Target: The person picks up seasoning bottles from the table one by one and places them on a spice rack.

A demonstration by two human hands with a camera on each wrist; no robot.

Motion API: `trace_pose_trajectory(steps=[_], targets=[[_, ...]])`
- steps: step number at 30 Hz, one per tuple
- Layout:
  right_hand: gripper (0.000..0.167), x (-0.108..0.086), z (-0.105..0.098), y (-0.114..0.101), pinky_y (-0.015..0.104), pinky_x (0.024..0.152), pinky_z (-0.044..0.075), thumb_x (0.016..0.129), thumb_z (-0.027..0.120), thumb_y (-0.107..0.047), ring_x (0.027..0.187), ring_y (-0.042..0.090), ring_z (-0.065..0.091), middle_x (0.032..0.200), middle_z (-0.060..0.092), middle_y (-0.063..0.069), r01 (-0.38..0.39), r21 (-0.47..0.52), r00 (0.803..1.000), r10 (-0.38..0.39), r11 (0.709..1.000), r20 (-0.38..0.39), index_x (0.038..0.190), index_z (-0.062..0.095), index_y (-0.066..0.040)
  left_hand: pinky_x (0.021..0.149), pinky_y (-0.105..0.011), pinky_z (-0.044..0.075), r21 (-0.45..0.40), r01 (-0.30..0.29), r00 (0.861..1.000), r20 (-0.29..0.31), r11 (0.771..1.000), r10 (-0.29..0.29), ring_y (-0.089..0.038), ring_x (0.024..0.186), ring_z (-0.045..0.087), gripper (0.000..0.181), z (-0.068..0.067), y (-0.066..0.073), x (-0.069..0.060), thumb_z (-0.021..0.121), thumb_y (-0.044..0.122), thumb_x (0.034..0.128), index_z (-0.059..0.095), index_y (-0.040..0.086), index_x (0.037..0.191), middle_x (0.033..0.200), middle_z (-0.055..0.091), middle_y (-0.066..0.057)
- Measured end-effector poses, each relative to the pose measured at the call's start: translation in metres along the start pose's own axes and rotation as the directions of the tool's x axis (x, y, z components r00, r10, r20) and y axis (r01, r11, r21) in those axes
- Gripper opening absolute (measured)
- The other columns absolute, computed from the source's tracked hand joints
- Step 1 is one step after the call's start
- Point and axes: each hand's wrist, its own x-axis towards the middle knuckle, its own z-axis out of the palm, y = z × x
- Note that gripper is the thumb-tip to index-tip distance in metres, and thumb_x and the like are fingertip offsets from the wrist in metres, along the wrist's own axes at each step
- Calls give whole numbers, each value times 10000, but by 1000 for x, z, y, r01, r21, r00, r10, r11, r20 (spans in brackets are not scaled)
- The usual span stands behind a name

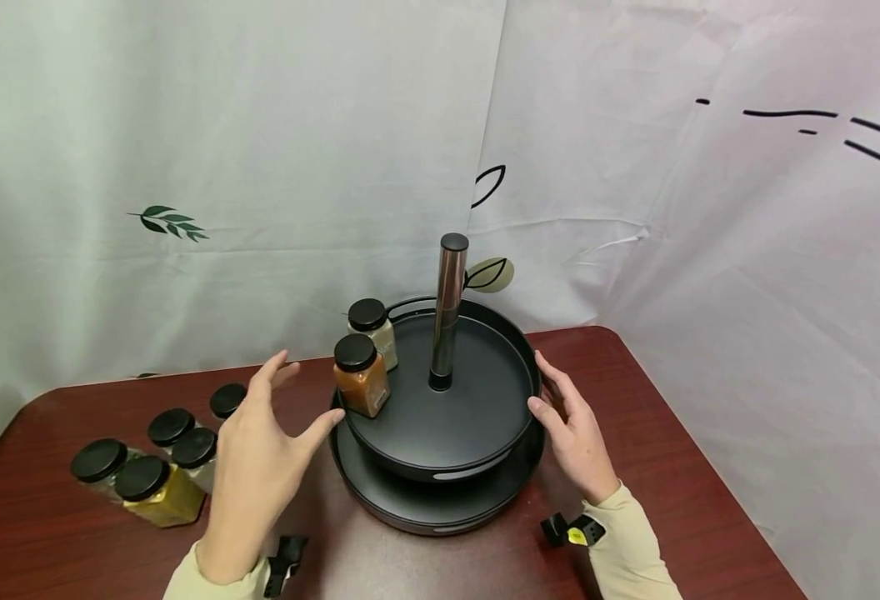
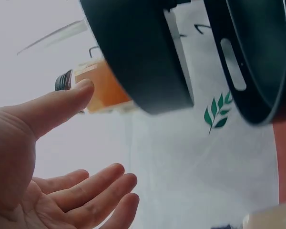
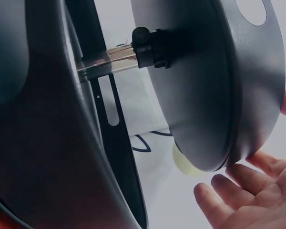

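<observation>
A black two-tier round tray stand (image 1: 477, 425) with a shiny central post (image 1: 449, 308) stands on the table. On the left of its upper tier are a jar of orange-brown spice (image 1: 365, 385) and, behind it, a jar with pale contents (image 1: 382, 337), both black-lidded. My left hand (image 1: 260, 442) is beside the stand, its thumb and fingers spread wide and holding nothing. Its thumb tip is close to the orange-brown jar; contact is unclear. With its fingers loosely extended, my right hand (image 1: 578, 433) touches the outer wall of the upper tier (image 3: 248, 86) on the right.
Several black-lidded jars stand left of my left hand, among them a yellow spice jar (image 1: 166, 496); that hand partly hides some. The reddish-brown table (image 1: 680, 492) meets a pale printed cloth (image 1: 297, 167) behind. Dark straps with small devices sit at both wrists.
</observation>
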Motion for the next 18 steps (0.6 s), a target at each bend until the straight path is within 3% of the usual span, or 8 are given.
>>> trace_pose_trajectory(steps=[2,5,8,15,18], targets=[[514,0,0,0,163,1095,352,1033,537,-57,1399,227,433,1566,402,112,-3,-16,1000,3,1000,-10,1531,410,-66,670,-468,494,12,13,1000,-15,1000,-13,-328,799,646,893,-5,-4,0,926,195,723,458,44,1468,1311,653,-117],[473,1,0,-1,144,1098,332,1061,493,-102,1430,220,387,1574,399,64,-26,-29,999,25,999,-23,1528,421,-78,766,-466,518,10,53,998,-21,999,-53,-333,895,667,883,-12,-9,-1,916,193,736,456,68,1479,1323,645,-115],[445,1,-2,-1,133,1100,311,1088,423,-125,1463,200,333,1583,384,32,-48,-22,999,47,999,-24,1531,419,-89,904,-506,500,-7,93,995,-26,996,-94,-383,1098,638,861,-19,-15,-2,907,179,747,467,81,1480,1330,635,-142],[449,0,-3,-3,135,1078,349,1084,417,-89,1453,205,346,1595,356,62,-47,41,999,47,998,3,1531,402,-50,830,-508,481,67,184,983,-44,981,-181,-392,1027,619,781,-30,-34,-3,869,175,795,490,54,1467,1334,608,-198],[445,0,-3,-4,148,1077,363,1072,434,-57,1432,158,388,1589,365,73,-37,60,999,37,997,3,1515,413,-23,883,-519,480,70,216,976,-51,974,-212,-410,1076,617,767,-36,-40,-4,861,170,802,494,52,1466,1335,608,-201]])
